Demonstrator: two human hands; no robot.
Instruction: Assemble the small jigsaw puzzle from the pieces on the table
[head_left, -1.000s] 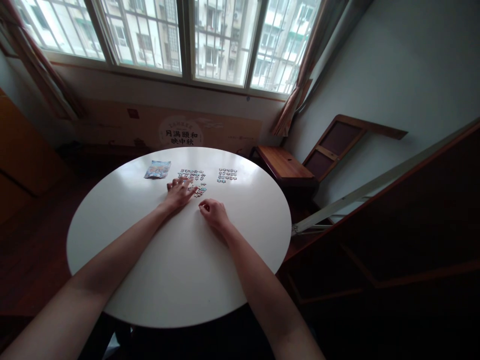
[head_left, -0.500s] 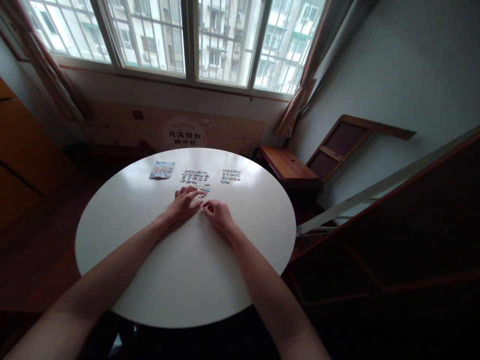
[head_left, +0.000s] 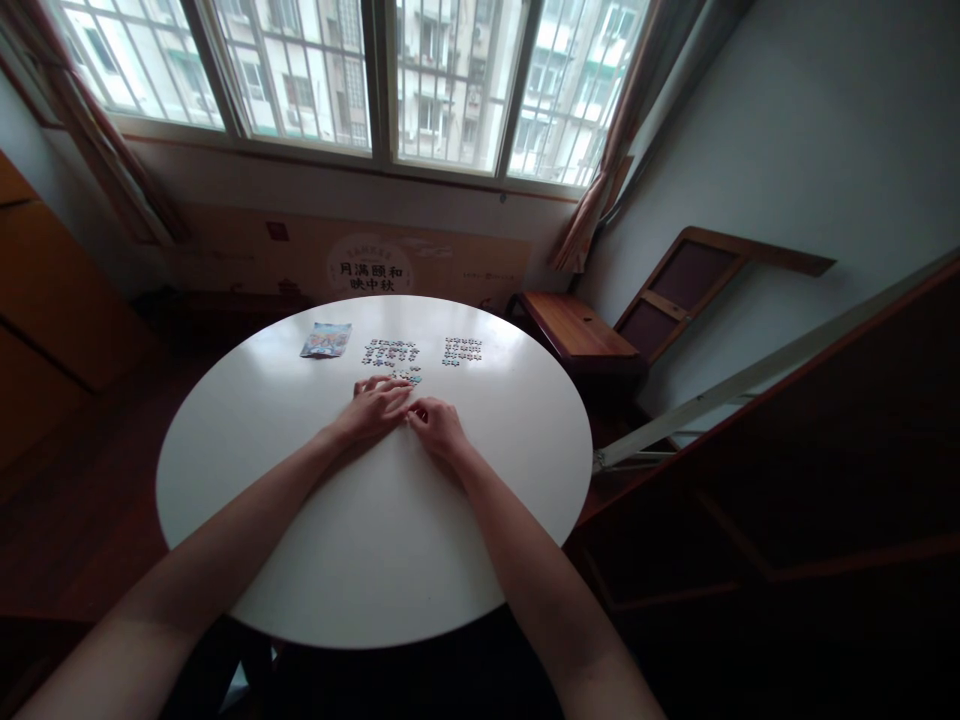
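Left hand [head_left: 377,405] extended, right hand [head_left: 438,424] curled, grips impossible to tell; jigsaw pieces [head_left: 391,352] lie in rows, likely for visibility

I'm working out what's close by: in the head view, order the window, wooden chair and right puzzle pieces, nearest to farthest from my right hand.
From your right hand:
1. Right puzzle pieces: ahead, slightly right.
2. Wooden chair: farther off, to the right.
3. Window: ahead, at the back.

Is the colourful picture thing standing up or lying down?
Lying down: the colourful picture thing shows its printed side upward on the white table, left of the puzzle pieces.
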